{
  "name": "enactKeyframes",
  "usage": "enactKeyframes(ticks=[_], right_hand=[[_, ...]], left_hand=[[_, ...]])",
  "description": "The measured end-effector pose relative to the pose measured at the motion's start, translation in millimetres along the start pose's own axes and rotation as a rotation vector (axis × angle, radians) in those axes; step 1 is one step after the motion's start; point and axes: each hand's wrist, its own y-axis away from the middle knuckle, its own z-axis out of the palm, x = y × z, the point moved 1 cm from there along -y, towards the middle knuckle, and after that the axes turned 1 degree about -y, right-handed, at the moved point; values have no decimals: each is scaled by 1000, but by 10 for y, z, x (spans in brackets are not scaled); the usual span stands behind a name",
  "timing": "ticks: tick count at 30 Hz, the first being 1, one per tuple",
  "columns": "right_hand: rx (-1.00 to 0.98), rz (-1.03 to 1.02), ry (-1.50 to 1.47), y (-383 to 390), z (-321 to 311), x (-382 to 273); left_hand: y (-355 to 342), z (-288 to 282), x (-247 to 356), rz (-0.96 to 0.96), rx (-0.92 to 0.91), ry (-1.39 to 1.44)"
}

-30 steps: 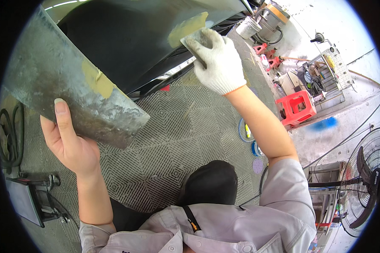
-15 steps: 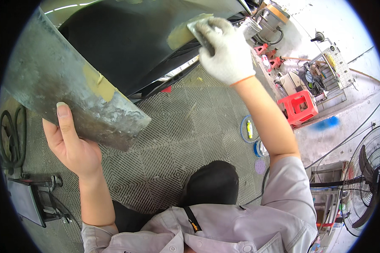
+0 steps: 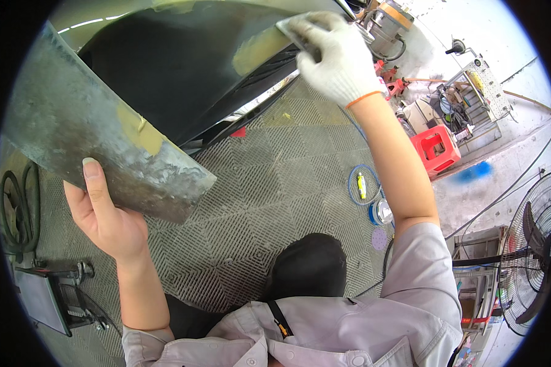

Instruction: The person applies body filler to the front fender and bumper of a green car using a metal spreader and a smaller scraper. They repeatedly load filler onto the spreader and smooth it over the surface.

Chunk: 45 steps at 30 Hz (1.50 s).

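My bare left hand (image 3: 111,221) grips the lower edge of a large, stained grey mixing board (image 3: 73,116), thumb on top. A lump of yellowish putty (image 3: 139,131) lies near the board's right edge. At the upper right, my right hand (image 3: 343,64), in a white knit glove with an orange cuff, is closed on a flat putty spreader (image 3: 295,34). The spreader lies against a dark car body panel (image 3: 165,67), at the right end of a smeared yellowish putty patch (image 3: 257,54). The glove partly hides the spreader.
Patterned floor matting (image 3: 245,189) lies below. To the right are a red stool (image 3: 436,151), a yellow-green tube (image 3: 361,185), a can (image 3: 381,212) and a standing fan (image 3: 532,257). A vacuum cleaner (image 3: 389,30) stands at the back right; a coiled hose (image 3: 21,211) lies left.
My right hand has moved a little right along the panel with the spreader, past the putty patch. My left hand and the board stay nearly in place.
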Motion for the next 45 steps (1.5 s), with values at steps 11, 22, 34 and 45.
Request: enactKeyframes(ticks=[11,22,34,45], right_hand=[[16,55,-2,345,96,-13],[64,53,-20,316,365,-29],[-134,-184,-946,868,-203,-946],[-242,-128,-876,952,106,-688]], left_hand=[[-18,-11,-11,10,21,2],[-36,5,-51,-6,16,24],[204,259,-96,-188,-164,186],[172,188,-74,-123,-93,205]])
